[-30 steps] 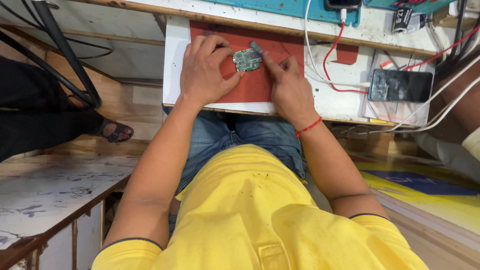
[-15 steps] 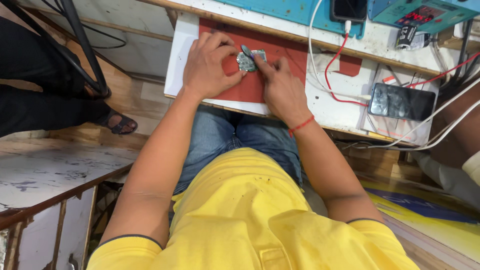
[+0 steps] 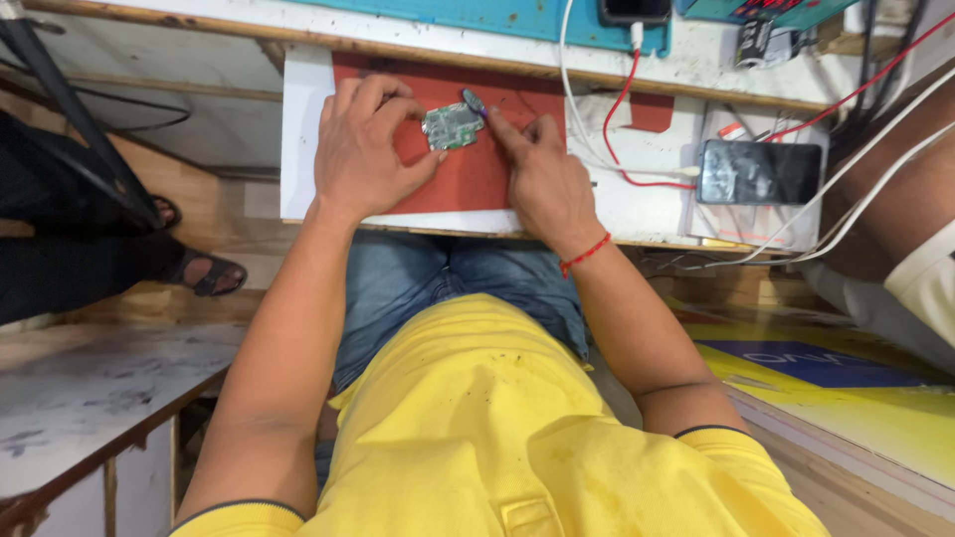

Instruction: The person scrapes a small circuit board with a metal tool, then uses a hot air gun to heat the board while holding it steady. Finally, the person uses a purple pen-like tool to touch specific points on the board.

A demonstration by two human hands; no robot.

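A small silvery circuit board (image 3: 452,126) lies on a red mat (image 3: 477,174) on the white bench (image 3: 298,119). My left hand (image 3: 366,149) rests on the mat with its fingertips pinching the board's left edge. My right hand (image 3: 537,179) grips a thin dark tool (image 3: 474,101) whose tip touches the board's upper right corner. A red thread band circles my right wrist.
A dark phone (image 3: 760,172) lies to the right on the bench among white and red cables (image 3: 622,119). Another person's arm (image 3: 895,229) reaches in at the right edge. Someone's sandalled foot (image 3: 204,273) stands on the floor at left. A teal mat (image 3: 517,15) lies behind.
The view has shifted slightly and come closer. Both hands stay at the board, the right hand's tool still at its upper right corner.
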